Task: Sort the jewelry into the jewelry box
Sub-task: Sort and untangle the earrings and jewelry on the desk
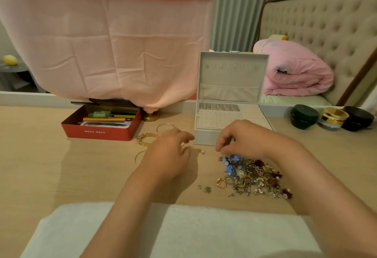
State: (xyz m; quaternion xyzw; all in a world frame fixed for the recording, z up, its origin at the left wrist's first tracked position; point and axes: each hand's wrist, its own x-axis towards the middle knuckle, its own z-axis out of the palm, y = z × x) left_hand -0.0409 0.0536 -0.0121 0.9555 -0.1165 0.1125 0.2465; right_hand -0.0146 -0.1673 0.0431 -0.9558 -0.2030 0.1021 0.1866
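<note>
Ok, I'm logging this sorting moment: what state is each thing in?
jewelry box: lid open, inside looks empty.
red tin: open, holding pens.
jewelry pile: loose on table, unsorted.
green jar: closed.
left hand: fingers curled, grip unclear.
right hand: fingertips at pile's blue beads, grip unclear.

A bedroom in a home is shown. A tufted headboard [318,23] and a rolled pink quilt [295,70] laid on a bed [295,101] are seen behind a pale wooden table [40,166], with a pleated grey curtain [234,8] hung beside them. The table is set out as a dressing table: an open jewelry box [230,86], a heap of jewelry [253,176], three small lidded jars [305,116] and a red tin [102,132] of pens are ranged on it, and a pink cloth [102,43] is draped over something on a brass foot [151,116].
</note>
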